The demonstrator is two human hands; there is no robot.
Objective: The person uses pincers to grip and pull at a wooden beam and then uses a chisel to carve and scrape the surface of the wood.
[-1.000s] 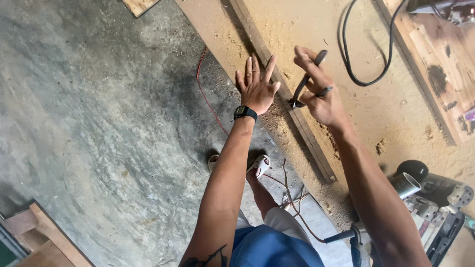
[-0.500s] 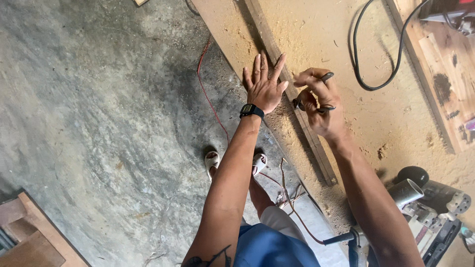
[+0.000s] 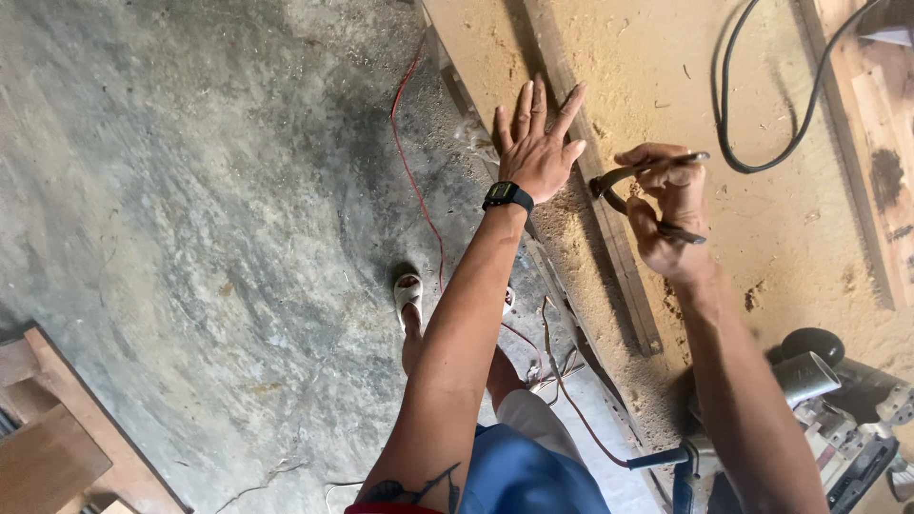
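My left hand (image 3: pixel 533 143) lies flat with fingers spread on a long narrow wooden strip (image 3: pixel 609 238) that runs along a sawdust-covered workbench (image 3: pixel 666 86). A black wristwatch (image 3: pixel 506 196) sits on that wrist. My right hand (image 3: pixel 671 205) is held just above the strip to the right, closed around the handles of dark metal pincers (image 3: pixel 628 181), whose jaws point toward my left hand.
A black cable (image 3: pixel 752 143) loops over the bench top. A power tool with a grey metal body (image 3: pixel 838 400) sits at the lower right. A red wire (image 3: pixel 409 152) trails over the concrete floor (image 3: pixel 190 190). My sandalled foot (image 3: pixel 407 295) stands below. Wooden pieces (image 3: pixel 57 438) lie at lower left.
The view has drifted, so both hands sit slightly lower and to the right. My left hand has spread flatter on the strip. My right hand has tilted the pincers more level.
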